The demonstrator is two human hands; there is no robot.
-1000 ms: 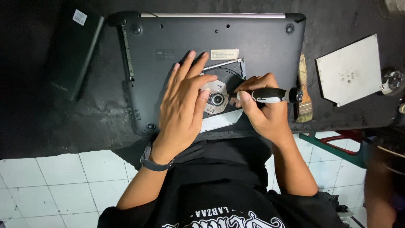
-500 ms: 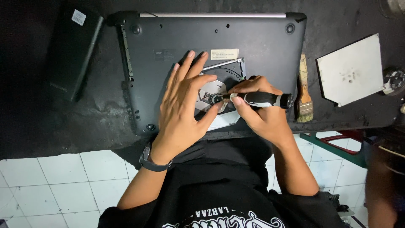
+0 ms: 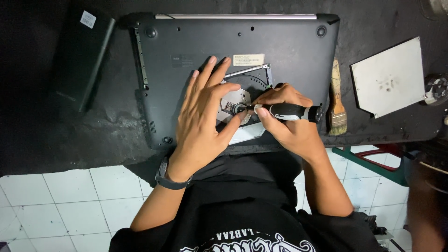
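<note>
One upturned laptop (image 3: 233, 46) lies under both hands. The left hand (image 3: 205, 116) rests flat, fingers spread, on it. The right hand (image 3: 284, 121) grips one screwdriver (image 3: 289, 112), tip apparently on the exposed drive. One brush (image 3: 337, 102) lies just beyond the right hand.

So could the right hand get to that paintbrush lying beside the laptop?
Probably yes. The paintbrush lies in the open on the dark bench, just past the right hand, with nothing between them. But that hand is wrapped around a screwdriver, so it would need to free its fingers first.
</note>
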